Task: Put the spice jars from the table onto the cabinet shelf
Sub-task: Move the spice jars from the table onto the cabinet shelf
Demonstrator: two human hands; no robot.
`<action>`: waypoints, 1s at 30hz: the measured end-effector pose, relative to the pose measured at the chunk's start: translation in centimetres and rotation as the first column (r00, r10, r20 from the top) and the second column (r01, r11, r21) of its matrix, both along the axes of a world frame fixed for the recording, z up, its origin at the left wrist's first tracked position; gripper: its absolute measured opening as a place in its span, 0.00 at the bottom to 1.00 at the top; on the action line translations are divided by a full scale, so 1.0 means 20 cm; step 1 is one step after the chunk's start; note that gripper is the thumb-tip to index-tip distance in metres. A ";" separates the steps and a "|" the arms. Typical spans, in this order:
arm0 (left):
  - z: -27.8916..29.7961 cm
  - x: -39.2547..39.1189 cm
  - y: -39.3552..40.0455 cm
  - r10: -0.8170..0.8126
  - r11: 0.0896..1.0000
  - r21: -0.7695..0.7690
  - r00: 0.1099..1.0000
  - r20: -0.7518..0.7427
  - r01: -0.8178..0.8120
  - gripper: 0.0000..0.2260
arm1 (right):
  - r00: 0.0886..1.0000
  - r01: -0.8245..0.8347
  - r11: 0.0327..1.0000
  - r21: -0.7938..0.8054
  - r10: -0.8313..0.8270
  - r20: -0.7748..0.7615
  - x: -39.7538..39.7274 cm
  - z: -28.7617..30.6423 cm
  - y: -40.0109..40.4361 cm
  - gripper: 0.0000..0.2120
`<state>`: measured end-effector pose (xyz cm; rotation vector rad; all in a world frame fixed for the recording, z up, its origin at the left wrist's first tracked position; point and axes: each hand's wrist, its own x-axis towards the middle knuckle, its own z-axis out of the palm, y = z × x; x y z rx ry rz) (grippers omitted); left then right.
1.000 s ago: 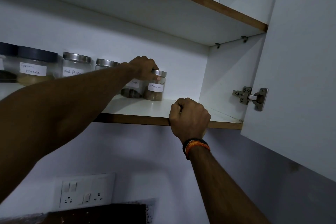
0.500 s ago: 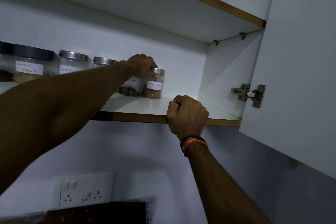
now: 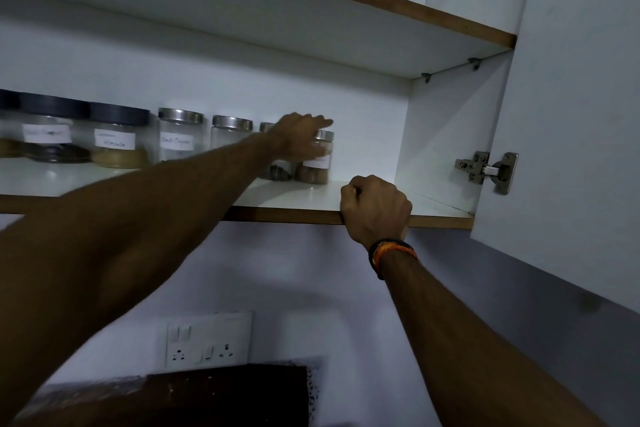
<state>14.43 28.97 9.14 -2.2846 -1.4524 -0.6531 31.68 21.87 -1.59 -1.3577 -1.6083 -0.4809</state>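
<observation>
Labelled spice jars (image 3: 313, 158) upright in row, back of cabinet shelf (image 3: 298, 196)

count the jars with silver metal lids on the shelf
4, in a row on the lower shelf: jar one, jar two, jar three and jar four, both behind the left hand.

Hidden, cut off and blurred items on the shelf

We log the left hand (image 3: 300, 137), motion-blurred, covering most of one steel-lidded jar (image 3: 277, 166) and the label of the end jar (image 3: 317, 163); we cannot tell if it touches either. The leftmost dark-lidded jar (image 3: 7, 125) is cut by the frame edge. The jar labels are too smeared to read fully.
</observation>
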 end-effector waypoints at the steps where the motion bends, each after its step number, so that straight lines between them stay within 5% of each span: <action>1: -0.03 0.00 -0.04 -0.026 0.999 -0.019 0.999 0.020 0.026 0.30 | 1.000 0.006 1.000 -0.024 -0.005 0.021 0.00 0.01 -0.01 0.16; 9: -0.20 0.03 -0.38 -0.163 0.971 -0.153 0.975 0.154 0.186 0.28 | 0.987 -0.052 0.992 -0.113 0.068 0.145 0.02 -0.02 -0.12 0.18; 17: -0.40 0.06 -0.75 -0.334 0.939 -0.009 0.917 0.218 0.344 0.23 | 0.992 -0.122 0.987 0.102 0.121 0.019 0.03 -0.23 -0.38 0.12; 25: -0.86 0.10 -0.95 -0.420 0.907 0.100 0.865 0.276 0.409 0.17 | 0.995 -0.068 0.992 -0.105 0.075 0.062 0.11 -0.53 -0.60 0.18; 30: -1.26 0.16 -1.01 -0.323 0.920 -0.102 0.880 0.348 0.378 0.17 | 0.997 -0.028 0.950 -0.310 0.047 0.056 0.18 -0.82 -0.72 0.18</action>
